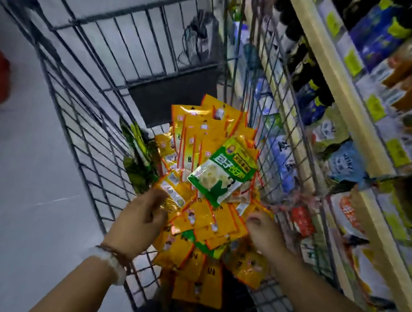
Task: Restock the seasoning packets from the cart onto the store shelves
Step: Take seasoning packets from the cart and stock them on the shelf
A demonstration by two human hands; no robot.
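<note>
Single view, head-worn, wide-angle. Looks forward and steeply down into the wire cart (79, 98), close enough that both forearms enter from the bottom edge. Left hand (139, 222) and right hand (265, 235) sit low of centre, over the heap of seasoning packets (210, 140). Frame is rolled: cart walls and store shelves (346, 78) run diagonally, shelves filling the right side, floor (7, 178) the left. Edges bow with lens distortion; shelf goods are blurred. No second view to overlap

Wire cart (75, 119) heaped with yellow seasoning packets (202, 139)
</note>
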